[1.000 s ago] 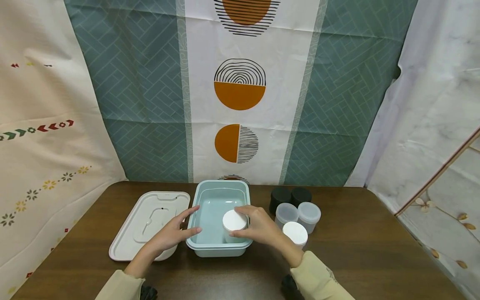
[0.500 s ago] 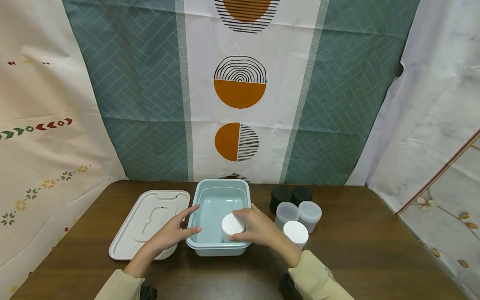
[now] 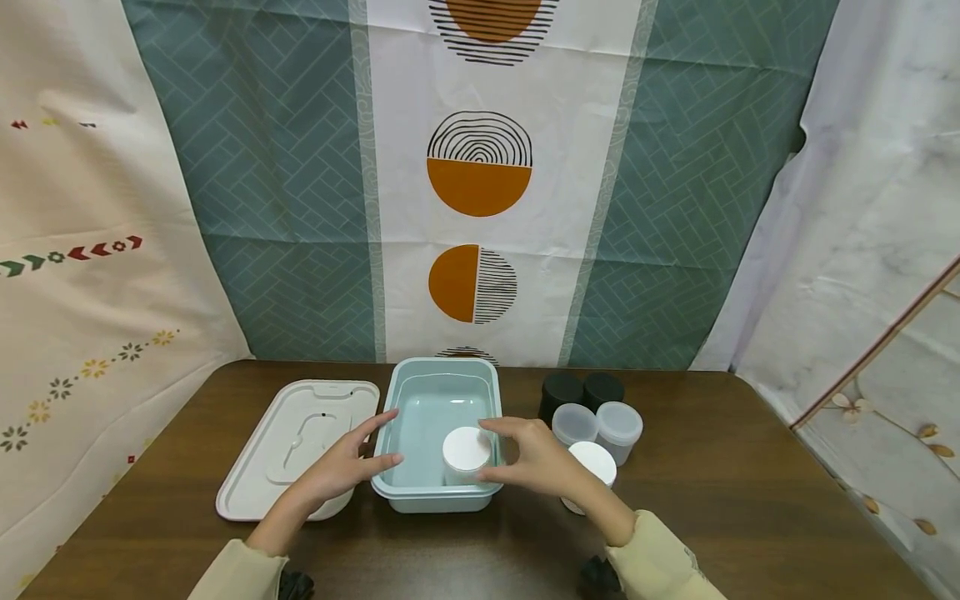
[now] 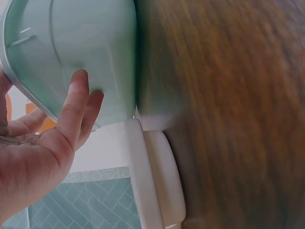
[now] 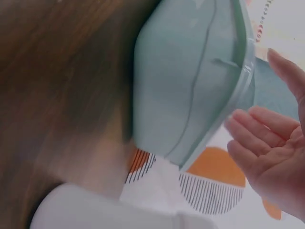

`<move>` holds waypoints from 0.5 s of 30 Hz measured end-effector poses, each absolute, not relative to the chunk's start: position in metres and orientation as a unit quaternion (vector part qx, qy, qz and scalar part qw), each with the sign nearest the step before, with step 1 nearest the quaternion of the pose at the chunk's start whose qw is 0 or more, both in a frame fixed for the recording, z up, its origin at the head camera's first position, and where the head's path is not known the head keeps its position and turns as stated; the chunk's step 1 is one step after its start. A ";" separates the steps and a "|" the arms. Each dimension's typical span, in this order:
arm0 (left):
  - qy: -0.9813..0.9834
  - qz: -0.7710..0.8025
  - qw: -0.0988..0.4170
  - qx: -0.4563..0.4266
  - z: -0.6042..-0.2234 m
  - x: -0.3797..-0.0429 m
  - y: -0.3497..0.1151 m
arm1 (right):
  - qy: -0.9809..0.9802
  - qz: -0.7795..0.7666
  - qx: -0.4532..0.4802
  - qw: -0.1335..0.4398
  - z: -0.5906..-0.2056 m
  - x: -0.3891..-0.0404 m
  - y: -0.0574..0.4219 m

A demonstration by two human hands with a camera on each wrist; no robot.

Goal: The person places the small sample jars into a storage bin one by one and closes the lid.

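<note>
A white-lidded jar [image 3: 467, 450] stands upright in the front right corner of a pale blue-green plastic bin [image 3: 408, 392]. Just right of the jar, my right hand [image 3: 536, 454] reaches over the bin's rim, thumb and fingers spread apart with nothing between them. My left hand [image 3: 345, 462] rests at the left rim, its thumb and forefinger reaching over the edge. In the left wrist view, two more fingers [image 4: 76, 102] touch or nearly touch the outer wall of the bin [image 4: 95, 43]. The right wrist view has the right hand [image 5: 271, 148] open-palmed beside the rim.
A white lid [image 3: 262, 467] lies flat to the left of the bin. To its right stand two black-topped jars [image 3: 561, 393], two translucent-lidded jars [image 3: 619, 423] and another white-lidded jar [image 3: 596, 460], partly behind my right wrist. Patterned cloths [image 3: 292, 167] hang around the brown table [image 3: 720, 500].
My right hand has let go of the jar and drawn back a little to the right, its fingers wider apart. The jar stays in the bin's corner. The left hand stays put.
</note>
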State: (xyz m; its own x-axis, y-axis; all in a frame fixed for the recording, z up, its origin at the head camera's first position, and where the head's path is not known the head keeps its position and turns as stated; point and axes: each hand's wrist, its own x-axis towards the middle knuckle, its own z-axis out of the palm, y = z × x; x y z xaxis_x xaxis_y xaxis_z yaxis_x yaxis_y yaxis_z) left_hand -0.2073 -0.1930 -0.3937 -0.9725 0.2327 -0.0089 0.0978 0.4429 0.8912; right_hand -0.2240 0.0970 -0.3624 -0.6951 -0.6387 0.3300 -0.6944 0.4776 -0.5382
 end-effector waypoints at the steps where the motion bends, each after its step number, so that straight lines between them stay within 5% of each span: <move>1: 0.847 0.518 0.065 0.098 -0.394 -0.207 -0.193 | -0.858 0.342 0.381 0.039 -0.362 -0.223 0.101; 15: 0.838 0.531 0.066 0.102 -0.396 -0.209 -0.194 | -0.867 0.372 0.307 0.127 -0.361 -0.213 0.178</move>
State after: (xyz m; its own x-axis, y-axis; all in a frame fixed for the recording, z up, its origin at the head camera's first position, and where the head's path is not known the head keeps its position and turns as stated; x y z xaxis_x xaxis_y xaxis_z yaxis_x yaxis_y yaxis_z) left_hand -0.2090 -0.1944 -0.3957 -0.9706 0.2406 -0.0027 0.1003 0.4148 0.9044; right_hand -0.2127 0.1782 -0.3612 -0.7795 -0.4368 0.4491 -0.6264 0.5351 -0.5668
